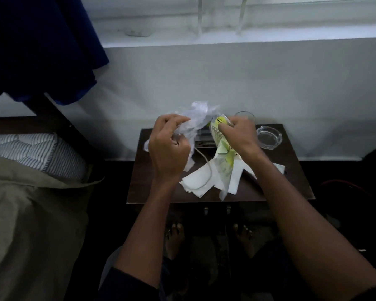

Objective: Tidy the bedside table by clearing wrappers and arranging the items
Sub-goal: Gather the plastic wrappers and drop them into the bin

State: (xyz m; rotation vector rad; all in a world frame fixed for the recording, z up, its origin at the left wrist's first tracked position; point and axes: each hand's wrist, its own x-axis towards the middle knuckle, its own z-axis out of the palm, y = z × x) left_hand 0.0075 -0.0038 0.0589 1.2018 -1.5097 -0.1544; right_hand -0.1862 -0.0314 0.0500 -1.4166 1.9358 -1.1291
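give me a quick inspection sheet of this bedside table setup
surface: dark wooden bedside table, against the wall
job's things: clear plastic wrapper, yellow-green wrapper, white paper pieces lying on top
clutter: glass ashtray, drinking glass at the back
hands: left hand grips the clear wrapper; right hand pinches the yellow-green one
cables: white cable across the papers
surroundings: bed to the left, blue cloth, window sill

One head-worn wide-angle cam only; no 2nd view to be compared. The scene is viewed from above, facing fwd and steeply down onto the bedside table (291,170), set close at arm's reach, w/ bed (30,203) at frame left and wall (204,79) straight ahead.
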